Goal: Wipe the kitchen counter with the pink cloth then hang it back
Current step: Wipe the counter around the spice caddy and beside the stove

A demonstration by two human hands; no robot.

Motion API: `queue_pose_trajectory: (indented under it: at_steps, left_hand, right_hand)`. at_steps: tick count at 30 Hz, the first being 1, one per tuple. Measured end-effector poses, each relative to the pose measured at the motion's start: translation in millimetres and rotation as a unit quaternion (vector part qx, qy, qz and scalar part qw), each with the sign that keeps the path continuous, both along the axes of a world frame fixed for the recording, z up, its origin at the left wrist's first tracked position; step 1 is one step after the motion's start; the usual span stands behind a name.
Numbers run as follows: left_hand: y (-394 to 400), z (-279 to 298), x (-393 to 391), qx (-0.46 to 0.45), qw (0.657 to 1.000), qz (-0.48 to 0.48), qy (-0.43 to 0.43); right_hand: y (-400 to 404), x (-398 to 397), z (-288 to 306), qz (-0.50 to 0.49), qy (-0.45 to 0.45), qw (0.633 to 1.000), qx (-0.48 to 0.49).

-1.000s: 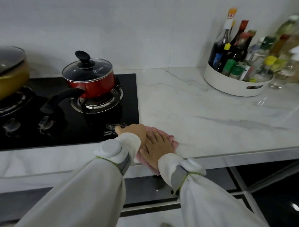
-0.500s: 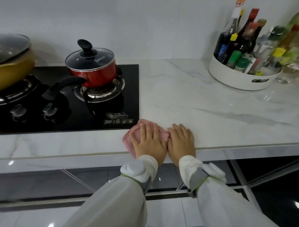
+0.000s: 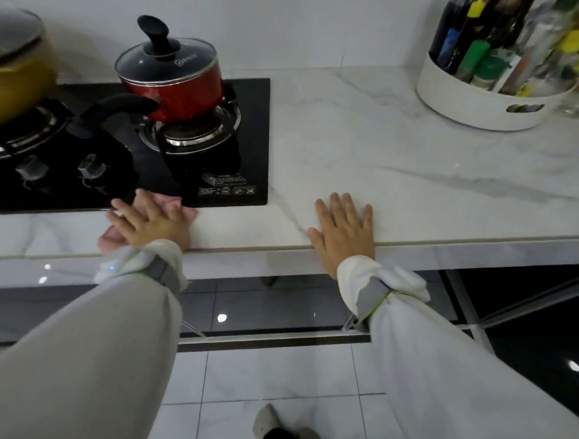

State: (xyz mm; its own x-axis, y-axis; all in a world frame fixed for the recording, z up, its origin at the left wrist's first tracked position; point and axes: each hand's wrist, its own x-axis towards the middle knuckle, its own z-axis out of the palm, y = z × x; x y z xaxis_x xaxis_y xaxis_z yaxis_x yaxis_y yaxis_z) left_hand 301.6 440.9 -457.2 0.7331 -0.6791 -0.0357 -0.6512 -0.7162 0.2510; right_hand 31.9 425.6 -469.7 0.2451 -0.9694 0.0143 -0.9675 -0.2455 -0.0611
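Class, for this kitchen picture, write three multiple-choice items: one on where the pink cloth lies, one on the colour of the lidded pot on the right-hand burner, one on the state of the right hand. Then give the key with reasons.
1. Where is the crumpled pink cloth?
A. in the white round caddy
B. under the left hand at the counter's front edge, by the black hob
C. hung on the wall

2. What colour is the glass-lidded pot on the right-hand burner?
A. red
B. blue
C. white

3. How is the right hand?
A. gripping a bottle
B. raised in the air
C. flat, fingers straight, on the white marble counter

Key: 1 B, the left hand presses it there; 2 A, its wall is red; 3 C, the palm lies on bare marble.
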Motion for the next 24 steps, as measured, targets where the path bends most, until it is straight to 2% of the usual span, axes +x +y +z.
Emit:
queue_pose_trajectory:
  at_steps: [3, 7, 10, 12, 16, 18, 20, 22, 23, 24]
  left_hand:
    - [-22.8, -4.8, -50.7, 0.008, 0.997, -0.073, 0.021]
    - [-40.7, -0.4, -116.5, 0.031, 0.959, -0.281, -0.001]
    - [-37.9, -0.6, -102.7, 0.051, 0.915, -0.395, -0.060]
    - [-37.8, -2.1, -75.4, 0.048, 0.905, -0.415, -0.075]
    - [-56.7, 7.8, -12.3, 0.055, 0.934, -0.351, -0.026]
    - [-68.8, 8.3, 27.9, 0.071, 0.948, -0.308, -0.046]
    - [-70.5, 6.4, 49.8, 0.071, 0.974, -0.209, -0.047]
    - [-80.6, 8.4, 48.8, 0.028, 0.997, -0.070, 0.015]
    - [-85.5, 9.3, 38.1, 0.014, 0.999, -0.031, 0.023]
    - [-89.9, 9.4, 24.7, 0.015, 0.999, -0.033, 0.014]
  right_hand:
    - [-0.6, -0.8, 0.4, -0.006, 0.000, 1.000, 0.008]
    - [-2.8, 2.1, 2.6, -0.023, -0.001, 1.000, 0.011]
    - [-1.3, 9.4, 7.3, -0.036, -0.017, 0.999, 0.017]
    - [-9.3, 22.0, 15.4, -0.033, -0.021, 0.999, 0.032]
    - [-41.0, 65.4, 33.5, 0.012, -0.069, 0.995, 0.066]
    - [-60.6, 88.1, 37.1, 0.023, -0.108, 0.992, 0.068]
    - [-68.8, 96.8, 37.8, 0.030, -0.139, 0.987, 0.069]
    - [-83.4, 104.8, 37.9, 0.011, -0.165, 0.985, 0.055]
    - [-89.4, 107.0, 38.8, -0.006, -0.175, 0.984, 0.040]
    - [-95.5, 109.1, 38.8, -0.025, -0.177, 0.984, 0.025]
